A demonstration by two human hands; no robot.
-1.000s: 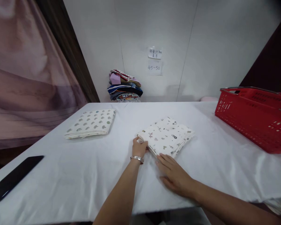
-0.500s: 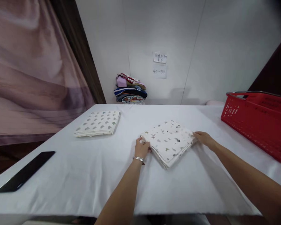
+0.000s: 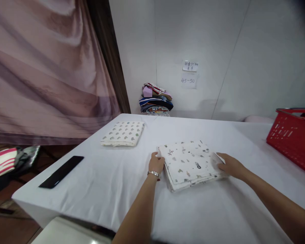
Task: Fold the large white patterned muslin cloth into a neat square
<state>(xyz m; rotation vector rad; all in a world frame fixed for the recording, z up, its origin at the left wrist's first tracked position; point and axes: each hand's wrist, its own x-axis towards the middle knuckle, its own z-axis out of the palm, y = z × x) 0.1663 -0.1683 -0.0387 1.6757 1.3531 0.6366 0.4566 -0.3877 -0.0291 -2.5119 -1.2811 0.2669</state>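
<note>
A folded white cloth with small printed figures (image 3: 189,164) lies on the white table (image 3: 112,176) in front of me. My left hand (image 3: 156,163), with a bracelet on the wrist, grips the cloth's left edge with curled fingers. My right hand (image 3: 230,166) holds the cloth's right edge, fingers tucked at the fold. A second folded cloth with a grey-green print (image 3: 123,133) lies farther back on the left, apart from both hands.
A red plastic basket (image 3: 293,137) stands at the right edge of the table. A black flat bar (image 3: 61,171) lies near the table's left edge. A stack of coloured clothes (image 3: 155,98) sits by the wall. A pink curtain (image 3: 45,71) hangs on the left.
My right hand went from the cloth's near corner to its right edge. The cloth has turned square to me, and my view has swung to the left.
</note>
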